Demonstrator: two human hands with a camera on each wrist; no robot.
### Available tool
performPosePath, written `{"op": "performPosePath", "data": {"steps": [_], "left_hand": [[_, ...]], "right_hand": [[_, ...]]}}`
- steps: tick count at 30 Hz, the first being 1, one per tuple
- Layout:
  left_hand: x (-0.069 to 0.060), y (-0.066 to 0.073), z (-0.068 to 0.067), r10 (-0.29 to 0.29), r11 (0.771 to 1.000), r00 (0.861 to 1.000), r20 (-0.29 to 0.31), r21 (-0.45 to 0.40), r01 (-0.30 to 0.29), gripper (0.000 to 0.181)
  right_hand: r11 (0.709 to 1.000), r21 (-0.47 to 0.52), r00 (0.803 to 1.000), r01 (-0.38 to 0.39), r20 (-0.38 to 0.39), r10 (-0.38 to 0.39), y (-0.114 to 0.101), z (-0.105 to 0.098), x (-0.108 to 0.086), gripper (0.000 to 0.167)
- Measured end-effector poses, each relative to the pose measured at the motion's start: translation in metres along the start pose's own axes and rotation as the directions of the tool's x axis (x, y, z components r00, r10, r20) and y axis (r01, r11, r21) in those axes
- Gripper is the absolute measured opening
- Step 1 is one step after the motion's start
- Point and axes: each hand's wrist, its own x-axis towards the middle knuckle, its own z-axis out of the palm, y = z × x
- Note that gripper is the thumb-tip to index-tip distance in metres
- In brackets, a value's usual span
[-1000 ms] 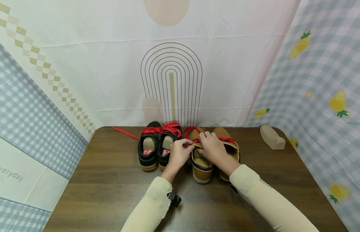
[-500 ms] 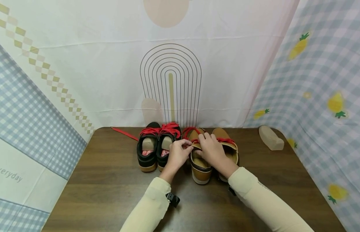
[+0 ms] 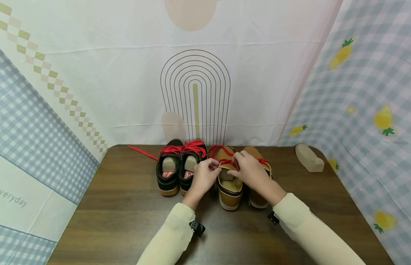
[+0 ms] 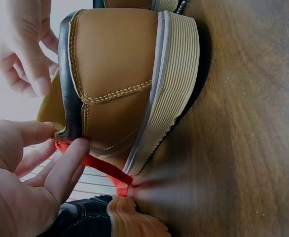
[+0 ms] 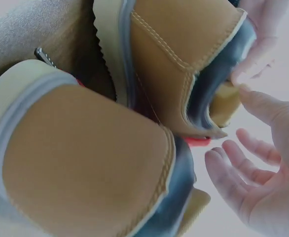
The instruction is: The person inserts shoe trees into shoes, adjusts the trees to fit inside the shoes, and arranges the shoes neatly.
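Note:
A tan shoe (image 3: 230,200) with a black collar and red lace stands mid-table, heel toward me. My left hand (image 3: 205,175) pinches the corner of its left lacing flap between thumb and finger; the red lace (image 4: 107,168) hangs below those fingers in the left wrist view. My right hand (image 3: 250,169) is at the right side of that shoe's opening. In the right wrist view its thumb comes up to the yellowish tongue (image 5: 223,103), while the other fingers are loosely bent and apart. The second tan shoe (image 3: 257,202) stands just right, partly covered by my right hand.
Two black shoes (image 3: 168,184) with red laces stand left of the tan pair, beige inserts inside. A loose red lace (image 3: 142,151) trails to their left. A beige foot-shaped insert (image 3: 308,158) lies at the table's (image 3: 126,221) back right. Fabric walls enclose the back and sides.
My right hand has drawn back to the right, off the middle of the left tan shoe, uncovering more of its opening. The left hand has stayed at the flap.

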Motion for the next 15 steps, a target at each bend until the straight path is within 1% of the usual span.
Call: {"op": "performPosePath", "data": {"steps": [4, 15], "left_hand": [[0.0, 0.001, 0.001, 0.01, 0.999, 1.0, -0.002, 0.036, -0.01, 0.01], [0.001, 0.001, -0.001, 0.051, 0.998, 0.999, -0.014, 0.038, -0.05, 0.008]], "right_hand": [[0.999, 0.043, 1.0, 0.012, -0.029, -0.011, 0.006, -0.007, -0.005, 0.04], [0.997, 0.072, 0.999, -0.008, -0.052, 0.012, 0.025, -0.027, -0.021, 0.036]]}}
